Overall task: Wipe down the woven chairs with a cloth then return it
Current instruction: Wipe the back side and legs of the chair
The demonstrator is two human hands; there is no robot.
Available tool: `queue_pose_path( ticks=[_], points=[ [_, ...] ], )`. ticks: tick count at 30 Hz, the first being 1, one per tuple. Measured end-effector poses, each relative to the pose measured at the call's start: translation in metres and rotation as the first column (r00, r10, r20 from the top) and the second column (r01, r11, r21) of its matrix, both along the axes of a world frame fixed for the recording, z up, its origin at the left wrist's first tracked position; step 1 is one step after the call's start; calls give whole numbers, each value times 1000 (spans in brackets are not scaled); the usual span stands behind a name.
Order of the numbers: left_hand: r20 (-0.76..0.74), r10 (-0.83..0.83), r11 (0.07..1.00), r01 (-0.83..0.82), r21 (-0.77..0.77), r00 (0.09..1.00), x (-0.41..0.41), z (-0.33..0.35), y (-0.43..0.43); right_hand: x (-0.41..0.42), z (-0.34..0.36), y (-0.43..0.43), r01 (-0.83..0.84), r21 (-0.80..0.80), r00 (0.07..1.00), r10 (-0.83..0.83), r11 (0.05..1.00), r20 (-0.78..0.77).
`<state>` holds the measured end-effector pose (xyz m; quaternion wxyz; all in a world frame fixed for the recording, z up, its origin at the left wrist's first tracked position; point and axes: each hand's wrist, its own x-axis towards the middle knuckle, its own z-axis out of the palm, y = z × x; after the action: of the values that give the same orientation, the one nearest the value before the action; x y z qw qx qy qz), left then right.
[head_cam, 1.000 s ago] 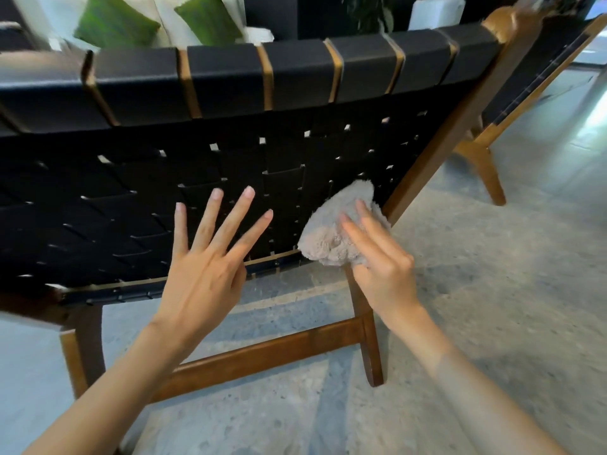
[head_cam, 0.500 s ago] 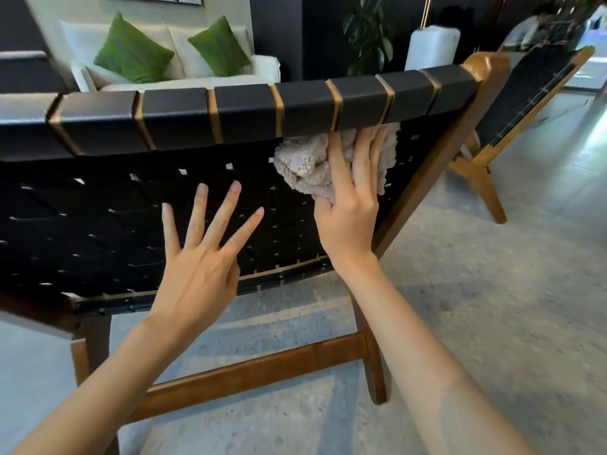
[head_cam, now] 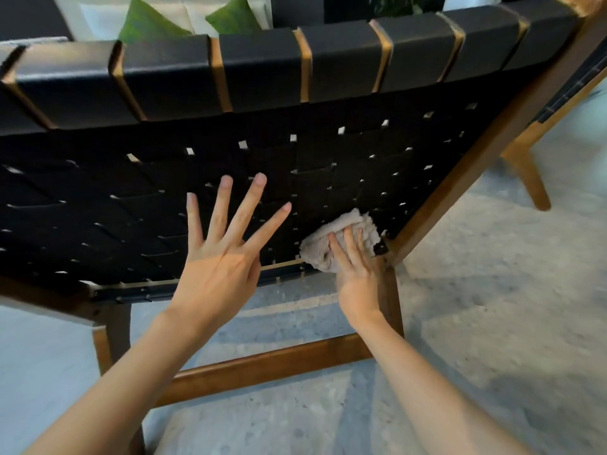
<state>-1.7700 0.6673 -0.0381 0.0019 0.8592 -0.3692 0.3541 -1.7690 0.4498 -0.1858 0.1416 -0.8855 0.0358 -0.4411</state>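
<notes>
A chair with black woven straps (head_cam: 312, 165) on a brown wooden frame fills the view, seen from behind its backrest. A crumpled beige cloth (head_cam: 331, 239) lies against the lower right corner of the woven back. My right hand (head_cam: 356, 267) presses on the cloth with straight fingers, close to the frame's right post. My left hand (head_cam: 223, 254) is held up in front of the weave with fingers spread, holding nothing; whether it touches the straps I cannot tell.
A second woven chair (head_cam: 565, 93) stands at the right, its wooden leg reaching the grey speckled floor (head_cam: 492, 307). Behind the backrest is a white sofa with green cushions (head_cam: 144, 26). A wooden crossbar (head_cam: 262, 366) runs low between the chair's rear legs.
My right hand slid the cloth from just under the top rail down to the lower right corner of the back. My left hand stayed spread in place.
</notes>
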Motion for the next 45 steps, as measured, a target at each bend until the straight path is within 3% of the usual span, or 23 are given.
queue_pose_path(
  ticks=[3,7,10,12,14,16,25,31,38,41,45],
  points=[
    [5,3,1000,-4,26,1000,3,0,4,2,-14,9,38,24,983,-33,999,-182],
    [0,-16,999,16,36,1000,0,3,10,-9,5,2,-23,120,955,57,992,-290],
    [4,-4,1000,4,19,1000,-6,5,14,-40,33,2,-92,77,983,103,993,-152],
    [12,26,999,-25,-33,1000,-10,6,19,-65,62,13,-137,4,987,136,991,80],
    [14,53,995,-51,-90,998,-13,9,23,-82,98,31,-145,-62,940,157,988,303],
    [14,74,989,-71,-132,997,-15,12,26,-86,136,47,-141,-101,892,170,985,419],
    [13,115,973,-110,-204,993,-13,19,45,-43,183,103,-125,97,927,82,987,366],
    [14,119,976,-114,-185,993,-1,15,57,-14,155,90,-95,3,916,86,996,392],
    [22,112,982,-107,-155,993,8,13,62,6,56,77,-60,-45,988,66,997,143],
    [24,109,985,-104,-136,994,9,15,65,3,22,71,-97,-39,992,93,995,-88],
    [13,85,989,-82,-125,996,7,18,70,-4,5,76,6,-67,898,-35,998,-438]
  ],
)
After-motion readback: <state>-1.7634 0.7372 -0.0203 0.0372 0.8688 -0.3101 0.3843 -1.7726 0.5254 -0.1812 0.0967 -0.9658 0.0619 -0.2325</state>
